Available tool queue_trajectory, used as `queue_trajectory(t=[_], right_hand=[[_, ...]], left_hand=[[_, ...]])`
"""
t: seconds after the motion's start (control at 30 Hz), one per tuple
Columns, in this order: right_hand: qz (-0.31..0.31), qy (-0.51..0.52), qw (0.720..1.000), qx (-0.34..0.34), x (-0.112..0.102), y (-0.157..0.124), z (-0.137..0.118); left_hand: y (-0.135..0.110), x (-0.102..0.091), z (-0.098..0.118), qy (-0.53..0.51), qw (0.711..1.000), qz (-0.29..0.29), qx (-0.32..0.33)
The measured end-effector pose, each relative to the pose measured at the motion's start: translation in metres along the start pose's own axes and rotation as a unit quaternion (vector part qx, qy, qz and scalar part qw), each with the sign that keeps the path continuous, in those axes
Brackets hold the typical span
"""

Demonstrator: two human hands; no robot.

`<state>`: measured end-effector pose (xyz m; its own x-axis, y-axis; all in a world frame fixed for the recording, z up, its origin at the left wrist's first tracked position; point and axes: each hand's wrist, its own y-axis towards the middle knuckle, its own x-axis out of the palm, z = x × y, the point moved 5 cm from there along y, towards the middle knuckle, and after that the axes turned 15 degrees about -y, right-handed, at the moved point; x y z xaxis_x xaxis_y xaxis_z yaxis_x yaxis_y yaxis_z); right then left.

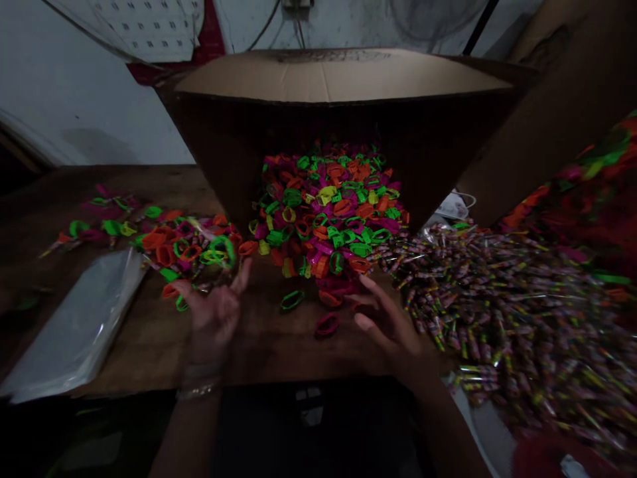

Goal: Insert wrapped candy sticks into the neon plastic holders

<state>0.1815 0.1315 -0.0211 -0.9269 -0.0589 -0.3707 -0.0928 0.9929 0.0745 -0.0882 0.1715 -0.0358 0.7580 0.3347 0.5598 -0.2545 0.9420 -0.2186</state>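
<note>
head view: the neon plastic loop bands (342, 208) heap from the open cardboard box (343, 79) onto the counter (279, 345). they should prove light, springy and quick to tangle; pinch one by its rim. your left hand (216, 312) is spread beside a smaller cluster (162, 252); your right hand (393, 325) sits at the heap's edge, though you can't tell whether it pinches anything. slim wrapped sticks (512, 318) lie to the right.

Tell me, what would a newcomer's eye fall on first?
Probably the heap of bright green, orange, yellow and pink bands spilling from the cardboard box, centre. Next, the mound of small wrapped pieces on the right. The left hand is at a smaller pile of bands on the left; the right hand is near the heap's front edge.
</note>
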Motion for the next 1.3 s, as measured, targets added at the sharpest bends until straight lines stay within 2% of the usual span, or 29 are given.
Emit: queue_trajectory(t=[0.1,0.17,0.27,0.33,0.4,0.47,0.53,0.63,0.7,0.77,0.83,0.93,1.03,1.1,1.13,1.2,1.27,1.3], right_hand=[[0.059,-0.05,0.997,0.028,-0.02,-0.013,0.026],[0.096,-0.092,0.99,0.05,-0.035,-0.02,0.048],[0.133,-0.185,0.973,0.048,-0.059,-0.014,0.07],[0.156,-0.299,0.941,0.018,-0.074,0.004,0.074],[0.15,-0.447,0.882,0.009,-0.082,0.029,0.075],[0.136,-0.51,0.849,0.013,-0.085,0.053,0.077],[0.118,-0.543,0.832,0.01,-0.085,0.07,0.077],[0.09,-0.593,0.8,0.006,-0.08,0.085,0.077],[0.078,-0.624,0.777,0.008,-0.079,0.091,0.077],[0.066,-0.652,0.756,0.01,-0.079,0.097,0.076],[0.054,-0.672,0.739,0.008,-0.081,0.103,0.073],[0.043,-0.686,0.727,-0.001,-0.085,0.11,0.065],[0.049,-0.682,0.729,0.0,-0.085,0.109,0.053],[0.046,-0.673,0.738,0.007,-0.077,0.1,0.044],[0.04,-0.658,0.752,0.003,-0.07,0.093,0.038],[0.015,-0.575,0.817,-0.029,-0.048,0.075,0.025],[-0.016,-0.347,0.933,-0.089,-0.022,0.052,0.007],[-0.034,-0.256,0.961,-0.099,-0.01,0.041,0.001]], left_hand=[[0.023,-0.003,0.005,-0.044,0.999,-0.003,0.009],[0.034,0.006,-0.008,0.049,0.998,-0.02,0.016],[0.049,0.037,-0.04,0.251,0.965,-0.072,0.035],[0.059,0.06,-0.059,0.291,0.951,-0.088,0.048],[0.068,0.078,-0.07,0.294,0.95,-0.091,0.059],[0.074,0.088,-0.073,0.287,0.95,-0.092,0.077],[0.073,0.091,-0.069,0.263,0.955,-0.091,0.098],[0.064,0.082,-0.058,0.209,0.969,-0.082,0.102],[0.052,0.073,-0.051,0.168,0.979,-0.083,0.084],[0.038,0.062,-0.048,0.103,0.991,-0.079,0.036],[0.021,0.051,-0.054,0.001,0.997,-0.049,-0.067],[-0.008,0.043,-0.072,-0.105,0.971,-0.01,-0.215],[-0.03,0.044,-0.089,-0.113,0.956,-0.023,-0.269],[-0.04,0.046,-0.099,-0.11,0.955,-0.028,-0.272],[-0.042,0.047,-0.101,-0.102,0.959,-0.033,-0.262],[-0.047,0.051,-0.103,-0.07,0.966,-0.056,-0.244],[-0.052,0.055,-0.102,-0.028,0.968,-0.084,-0.236],[-0.053,0.056,-0.1,-0.006,0.969,-0.09,-0.229]])
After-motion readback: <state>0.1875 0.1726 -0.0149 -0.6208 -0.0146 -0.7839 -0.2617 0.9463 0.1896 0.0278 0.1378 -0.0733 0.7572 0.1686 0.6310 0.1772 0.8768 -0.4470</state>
